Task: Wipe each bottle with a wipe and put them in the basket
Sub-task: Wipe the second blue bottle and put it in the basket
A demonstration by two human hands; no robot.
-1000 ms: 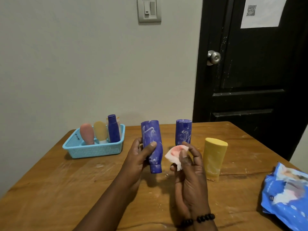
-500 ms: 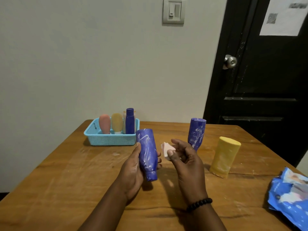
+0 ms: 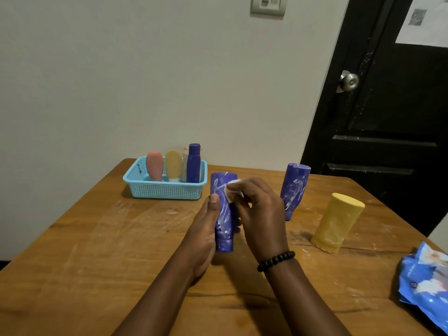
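Observation:
My left hand grips a blue bottle streaked with white, held cap down above the table. My right hand pinches a small white wipe and presses it against the bottle's upper side. A second smeared blue bottle stands cap down behind my right hand. A yellow bottle stands to the right. The light blue basket at the back left holds a pink bottle, a yellow one and a blue one.
A blue wipes packet lies at the table's right edge. The wooden table carries white smears. A black door with a knob stands at the back right, behind the table's far corner.
My right hand has brought the wipe from beside the bottle onto its upper side. The view has shifted, so the basket and bottles sit further right in the frame.

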